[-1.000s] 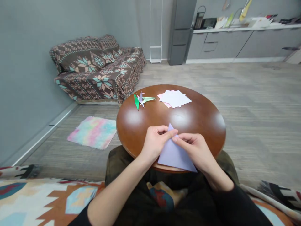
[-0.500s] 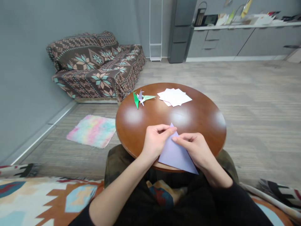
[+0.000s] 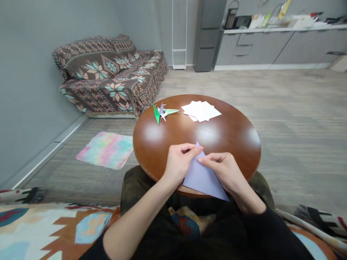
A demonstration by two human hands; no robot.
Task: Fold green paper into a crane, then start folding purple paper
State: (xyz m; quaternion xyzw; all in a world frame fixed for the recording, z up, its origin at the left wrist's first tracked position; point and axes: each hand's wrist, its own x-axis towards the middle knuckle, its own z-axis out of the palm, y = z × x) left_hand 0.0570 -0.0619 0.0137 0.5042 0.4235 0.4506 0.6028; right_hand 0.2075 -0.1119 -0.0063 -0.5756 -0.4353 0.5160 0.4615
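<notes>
A rounded, glossy brown desk [image 3: 230, 141] carrying a fanned paper stack [image 3: 202, 111].
The stack, white on top with a pink corner showing, lies flat. Left of it, close together, are three folded paper figures: a green bird [image 3: 156, 115], a purple bird [image 3: 162, 111] and a pale green bird [image 3: 171, 112], the last nearest the stack. On the stack's near side, a purple sheet [image 3: 202, 180] juts past the rim; its contact with the wood is unclear.
</notes>
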